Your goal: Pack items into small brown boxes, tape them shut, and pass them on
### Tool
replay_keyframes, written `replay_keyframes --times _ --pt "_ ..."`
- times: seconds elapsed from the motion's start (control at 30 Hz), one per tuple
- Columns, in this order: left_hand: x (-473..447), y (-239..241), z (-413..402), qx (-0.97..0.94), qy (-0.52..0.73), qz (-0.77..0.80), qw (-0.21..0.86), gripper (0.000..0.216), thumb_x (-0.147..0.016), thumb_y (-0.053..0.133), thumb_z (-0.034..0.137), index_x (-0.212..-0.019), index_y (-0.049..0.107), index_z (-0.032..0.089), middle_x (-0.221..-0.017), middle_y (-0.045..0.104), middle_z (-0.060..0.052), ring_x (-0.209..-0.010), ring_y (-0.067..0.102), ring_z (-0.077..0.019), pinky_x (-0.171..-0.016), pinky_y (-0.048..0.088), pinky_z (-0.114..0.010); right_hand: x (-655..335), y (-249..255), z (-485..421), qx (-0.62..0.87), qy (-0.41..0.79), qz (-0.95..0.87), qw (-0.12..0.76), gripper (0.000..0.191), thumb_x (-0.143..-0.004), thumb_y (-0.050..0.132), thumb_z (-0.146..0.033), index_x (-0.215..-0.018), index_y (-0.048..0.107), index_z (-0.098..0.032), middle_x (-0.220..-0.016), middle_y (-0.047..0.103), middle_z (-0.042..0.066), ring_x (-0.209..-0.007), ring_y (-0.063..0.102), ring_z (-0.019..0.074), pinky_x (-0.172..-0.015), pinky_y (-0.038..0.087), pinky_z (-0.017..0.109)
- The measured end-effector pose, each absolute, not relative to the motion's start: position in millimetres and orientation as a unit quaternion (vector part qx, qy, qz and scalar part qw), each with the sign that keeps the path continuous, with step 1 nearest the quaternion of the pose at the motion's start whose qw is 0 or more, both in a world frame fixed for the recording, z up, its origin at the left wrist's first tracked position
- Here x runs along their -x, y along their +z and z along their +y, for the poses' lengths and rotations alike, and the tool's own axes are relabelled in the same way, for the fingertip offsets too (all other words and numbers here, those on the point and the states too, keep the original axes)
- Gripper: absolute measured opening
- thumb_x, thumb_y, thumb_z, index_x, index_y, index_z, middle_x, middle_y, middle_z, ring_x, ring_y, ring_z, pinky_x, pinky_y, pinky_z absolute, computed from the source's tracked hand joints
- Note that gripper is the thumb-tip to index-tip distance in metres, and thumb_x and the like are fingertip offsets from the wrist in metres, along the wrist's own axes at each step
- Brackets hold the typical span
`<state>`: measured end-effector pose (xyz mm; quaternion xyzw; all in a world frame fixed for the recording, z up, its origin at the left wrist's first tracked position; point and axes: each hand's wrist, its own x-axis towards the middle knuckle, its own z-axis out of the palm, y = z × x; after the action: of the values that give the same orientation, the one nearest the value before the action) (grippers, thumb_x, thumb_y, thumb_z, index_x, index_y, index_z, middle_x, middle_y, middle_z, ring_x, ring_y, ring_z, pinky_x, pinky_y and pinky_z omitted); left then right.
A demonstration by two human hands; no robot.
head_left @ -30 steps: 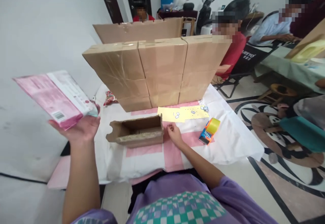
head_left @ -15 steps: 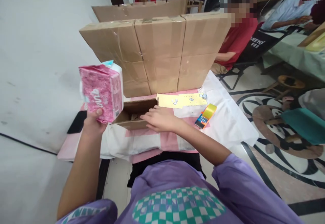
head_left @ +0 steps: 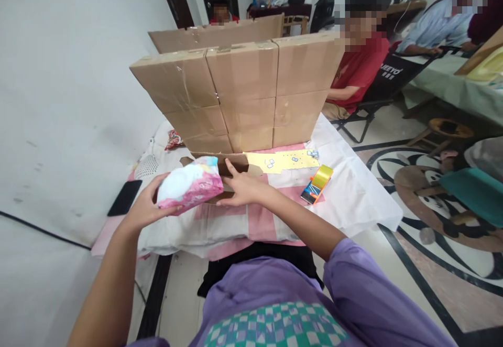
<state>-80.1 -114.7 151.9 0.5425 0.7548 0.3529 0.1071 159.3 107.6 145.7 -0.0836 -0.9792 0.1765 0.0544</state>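
Note:
My left hand (head_left: 143, 205) grips a pink-and-white soft plastic pack (head_left: 190, 187) by its left end, thumb below and fingers over the top. The pack is tipped on its side above an open cardboard box (head_left: 239, 162) and hides much of it. My right hand (head_left: 247, 187) is open, its fingers spread across the right part of the box, close to the pack's right end. Whether those fingertips touch the pack I cannot tell. A yellow printed strip (head_left: 285, 161) lies to the right of the box.
Behind the box stands a wall of taped cardboard boxes (head_left: 247, 85). A tape dispenser (head_left: 317, 184) rests at the right on the cloth-covered table (head_left: 353, 190). A black phone-like slab (head_left: 124, 198) and a red packet (head_left: 173, 140) lie leftward. A person in red (head_left: 361, 69) sits beyond.
The pack has come down and right from upright at the left to lying tilted over the box. My right hand's fingers have spread apart. The camera view has tilted slightly up.

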Motion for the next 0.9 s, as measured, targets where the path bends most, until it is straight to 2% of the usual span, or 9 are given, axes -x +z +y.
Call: replay_keyframes --times 0.1,0.17,0.23,0.3,0.37,0.43,0.5,0.7,0.9 --pt "79.6 161.5 -104.9 -0.571 0.293 0.753 0.143 0.088 -0.071 0.081 0.055 -0.142 0.045 0.018 -0.147 0.05 -0.017 -0.132 0.052 -0.0336 -0.105 0.05 -0.045 -157.3 138.5 122.0 0.072 0.193 -0.976 0.068 0.088 -0.077 0.066 -0.077 -0.143 0.051 -0.02 -0.167 0.004 0.025 -0.089 0.074 0.0356 -0.078 0.054 0.047" --pt "83.6 169.0 -94.0 -0.584 0.263 0.753 0.148 0.086 -0.073 0.079 0.056 -0.142 0.045 0.019 -0.148 0.049 -0.016 -0.132 0.052 -0.0328 -0.099 0.054 -0.042 -158.3 137.9 131.0 0.04 0.219 -0.971 0.092 0.095 -0.076 0.07 -0.074 -0.148 0.044 -0.02 -0.166 0.016 0.023 -0.106 0.07 0.0375 -0.085 0.053 0.045" --pt "89.1 178.9 -79.4 -0.603 0.242 0.749 0.133 0.085 -0.073 0.077 0.058 -0.142 0.045 0.019 -0.147 0.05 -0.015 -0.131 0.053 -0.0321 -0.098 0.054 -0.041 -159.4 140.1 137.3 0.008 0.244 -0.96 0.137 0.1 -0.076 0.073 -0.07 -0.152 0.036 -0.017 -0.158 0.037 0.02 -0.12 0.062 0.0353 -0.092 0.051 0.041" --pt "93.8 190.3 -62.2 -0.637 0.213 0.733 0.11 0.083 -0.075 0.075 0.057 -0.142 0.044 0.02 -0.146 0.051 -0.013 -0.13 0.054 -0.0308 -0.103 0.051 -0.041 -160.0 141.8 140.2 0.017 0.238 -0.957 0.167 0.093 -0.076 0.073 -0.068 -0.145 0.045 -0.014 -0.139 0.06 0.018 -0.115 0.064 0.0324 -0.088 0.051 0.037" --pt "97.3 199.6 -44.2 -0.679 0.166 0.707 0.105 0.077 -0.078 0.073 0.053 -0.142 0.043 0.023 -0.145 0.053 -0.011 -0.129 0.054 -0.0289 -0.105 0.048 -0.04 -160.0 139.2 141.1 0.059 0.196 -0.966 0.159 0.071 -0.075 0.072 -0.071 -0.117 0.066 -0.014 -0.106 0.074 0.014 -0.094 0.069 0.0297 -0.076 0.05 0.034" --pt "100.9 202.4 -26.7 -0.71 0.125 0.684 0.114 0.071 -0.081 0.07 0.048 -0.142 0.043 0.024 -0.145 0.054 -0.01 -0.128 0.055 -0.028 -0.104 0.049 -0.037 -159.7 129.9 142.0 0.094 0.154 -0.972 0.153 0.057 -0.075 0.069 -0.073 -0.084 0.07 -0.016 -0.079 0.073 0.009 -0.074 0.067 0.0255 -0.066 0.045 0.032" --pt "105.0 196.6 -10.0 -0.721 0.109 0.674 0.116 0.069 -0.081 0.069 0.044 -0.141 0.043 0.024 -0.144 0.055 -0.01 -0.127 0.056 -0.0287 -0.103 0.05 -0.036 -160.1 114.9 143.6 0.107 0.145 -0.964 0.196 0.052 -0.076 0.069 -0.07 -0.07 0.066 -0.018 -0.066 0.069 0.005 -0.066 0.064 0.0215 -0.062 0.042 0.03" --pt "97.6 150.0 34.4 -0.747 0.081 0.649 0.12 0.064 -0.077 0.065 0.036 -0.139 0.05 0.021 -0.139 0.059 -0.012 -0.124 0.058 -0.0313 -0.104 0.049 -0.039 -165.1 68.1 143.7 0.057 0.218 -0.914 0.336 0.022 -0.083 0.063 -0.035 -0.066 0.062 -0.02 -0.065 0.07 -0.003 -0.062 0.063 0.0116 -0.055 0.037 0.023" --pt "70.4 131.5 59.1 -0.748 -0.044 0.639 0.174 0.065 -0.076 0.054 0.022 -0.14 0.052 0.029 -0.141 0.055 -0.009 -0.131 0.052 -0.0311 -0.101 0.048 -0.04 -161.8 62.7 139.9 0.047 0.175 -0.914 0.363 0.017 -0.081 0.059 -0.032 -0.067 0.058 -0.021 -0.066 0.068 -0.003 -0.061 0.062 0.0115 -0.052 0.036 0.025"
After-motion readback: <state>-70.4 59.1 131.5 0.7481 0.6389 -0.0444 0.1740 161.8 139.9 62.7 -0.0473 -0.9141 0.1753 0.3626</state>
